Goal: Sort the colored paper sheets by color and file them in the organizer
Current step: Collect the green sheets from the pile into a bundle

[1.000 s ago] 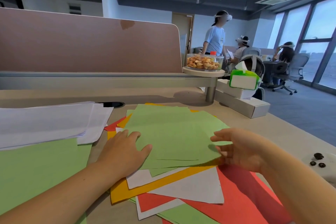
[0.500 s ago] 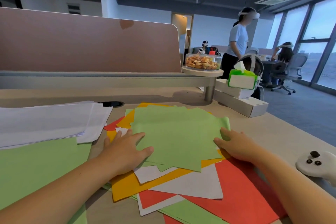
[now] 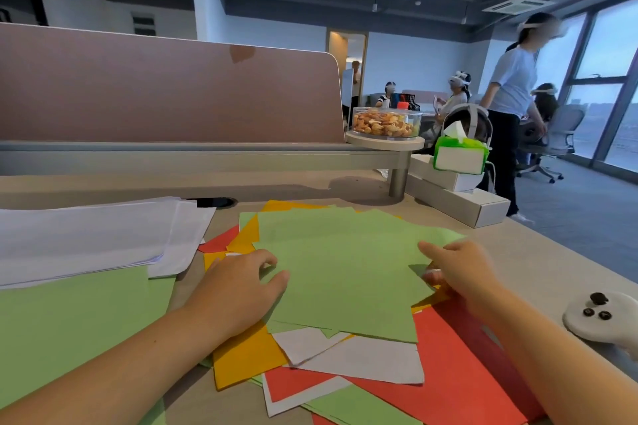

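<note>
Two hands bracket the green sheets [image 3: 345,272] atop the mixed pile [image 3: 455,376] mid-desk: left hand [image 3: 238,290] flat on the left edge, right hand [image 3: 462,269] seemingly pinching the right edge, and the sorted green stack [image 3: 69,321] sits near-left, closer to the left hand.

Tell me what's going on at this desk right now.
A person is sorting colored paper at a desk. The left hand rests on the left edge of the green sheets that top the heap, while the right hand appears to pinch their right edge, thumb on top. An orange sheet, white sheets and a red sheet lie jumbled underneath. A white stack and more green paper sit to the left. No organizer is in view.
</note>
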